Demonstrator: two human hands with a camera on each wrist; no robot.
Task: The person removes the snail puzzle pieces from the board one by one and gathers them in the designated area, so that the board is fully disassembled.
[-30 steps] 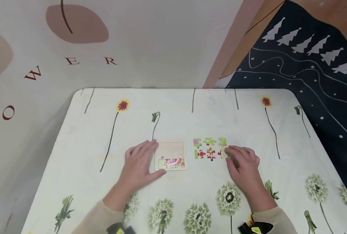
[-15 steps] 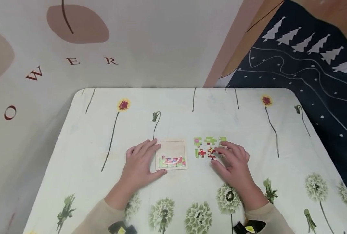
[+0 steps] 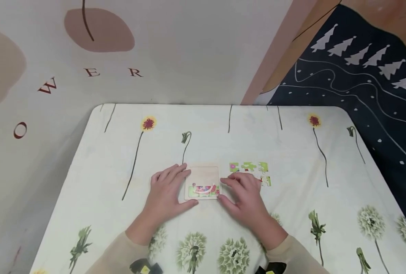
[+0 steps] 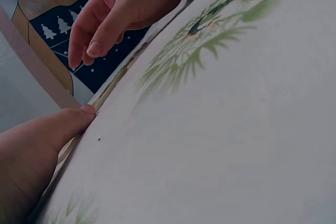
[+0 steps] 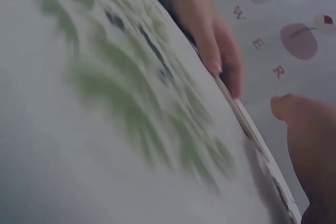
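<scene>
A small square puzzle board [image 3: 203, 174] lies on the table, its lower strip filled with colourful pieces and its upper part bare wood. My left hand [image 3: 168, 189] rests along the board's left side, fingers spread, with the thumb at the near edge. Over the board's right edge hovers my right hand [image 3: 246, 197], thumb and fingertips apart and no piece visible between them. Beyond that hand lie loose puzzle pieces [image 3: 248, 166] in rows; the hand hides part of the nearer row. In the left wrist view, the right hand [image 4: 118, 17] hangs with fingers bent loosely downward.
The white tablecloth [image 3: 121, 232] has printed flowers and dandelions. A pale wall [image 3: 196, 53] with letters stands behind the far edge, and a dark panel [image 3: 360, 87] with printed trees is at the right.
My right hand has moved left from the loose pieces to the board's right edge, passing over the nearer row. The left hand has stayed at the board. The head view has shifted slightly.
</scene>
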